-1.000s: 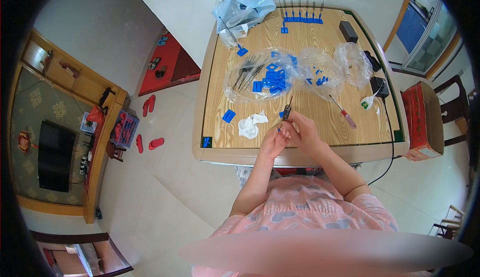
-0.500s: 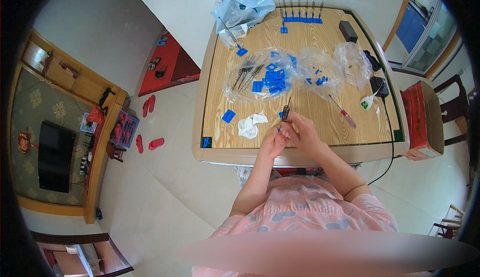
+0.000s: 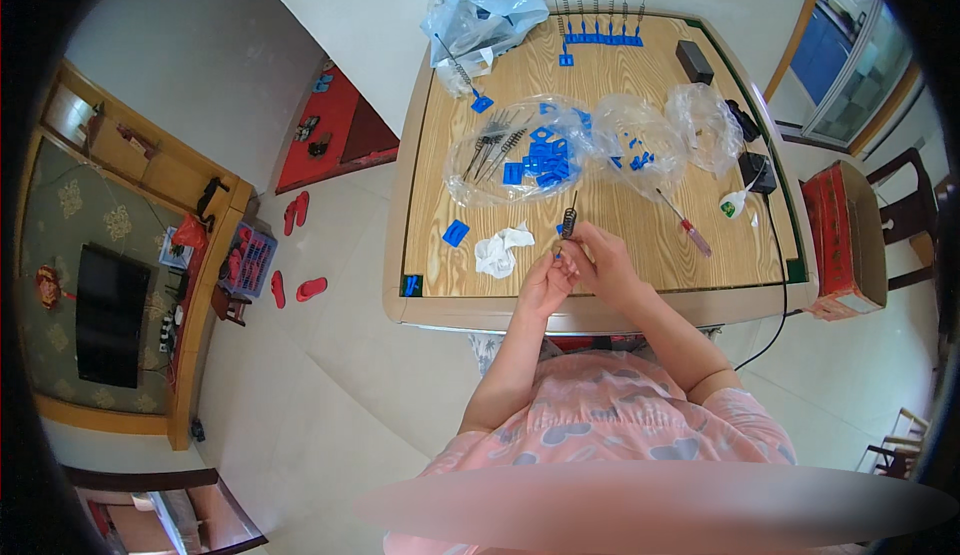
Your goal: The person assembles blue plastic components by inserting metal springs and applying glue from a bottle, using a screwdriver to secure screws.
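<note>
Spring (image 3: 569,223) pinched in R hand (image 3: 606,263), btm end hidden; L hand (image 3: 545,287) grip unclear.

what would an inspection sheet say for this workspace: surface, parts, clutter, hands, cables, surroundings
Surface: wood-grain table, much of it covered.
Parts: dark spring between the hands; blue pieces and loose springs at a clear bag; finished-looking row upright at the back.
Clutter: crumpled white tissue, screwdriver, light blue plastic bag.
Hands: right hand grips the spring; left hand close against it, grip unclear.
Cables: black cable hangs over the table's right side.
Surroundings: red carton beside the table; red slippers on the floor, left.
</note>
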The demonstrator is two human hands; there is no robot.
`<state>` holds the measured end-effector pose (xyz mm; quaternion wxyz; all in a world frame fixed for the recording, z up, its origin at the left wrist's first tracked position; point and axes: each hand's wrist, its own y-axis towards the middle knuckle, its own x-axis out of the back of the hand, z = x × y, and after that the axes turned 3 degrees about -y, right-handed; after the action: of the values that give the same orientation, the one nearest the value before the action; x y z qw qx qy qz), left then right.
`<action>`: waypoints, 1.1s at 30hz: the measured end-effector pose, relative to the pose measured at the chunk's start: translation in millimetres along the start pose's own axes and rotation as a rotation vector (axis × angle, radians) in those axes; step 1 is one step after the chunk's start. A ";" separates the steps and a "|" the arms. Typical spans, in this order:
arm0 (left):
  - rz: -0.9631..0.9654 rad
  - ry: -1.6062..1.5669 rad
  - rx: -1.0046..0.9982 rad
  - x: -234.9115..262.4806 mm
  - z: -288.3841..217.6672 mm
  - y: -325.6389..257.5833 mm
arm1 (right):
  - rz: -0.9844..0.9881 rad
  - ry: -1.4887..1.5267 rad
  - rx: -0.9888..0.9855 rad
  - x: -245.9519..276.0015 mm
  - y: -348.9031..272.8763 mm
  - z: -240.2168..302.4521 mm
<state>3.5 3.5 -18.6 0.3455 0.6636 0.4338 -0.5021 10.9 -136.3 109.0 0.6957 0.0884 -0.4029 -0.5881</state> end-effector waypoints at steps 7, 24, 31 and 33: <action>-0.036 -0.013 0.017 3.0 -0.1 1.0 | -0.017 -0.041 -0.004 -3.4 -2.8 -16.0; 0.076 -0.061 0.194 -34.5 22.3 25.1 | -0.219 -0.184 -0.005 25.9 -14.2 -39.4; 0.093 -0.005 0.247 -18.5 40.6 27.7 | -0.189 -0.251 -0.132 16.8 -40.1 -76.1; 0.154 -0.064 0.249 -11.9 40.9 28.9 | -0.237 -0.239 -0.163 13.8 -46.4 -86.1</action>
<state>13.7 -46.9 -17.0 0.3114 0.7162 0.3047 -0.5452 33.2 -192.4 30.9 0.5736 0.0080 -0.4203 -0.7030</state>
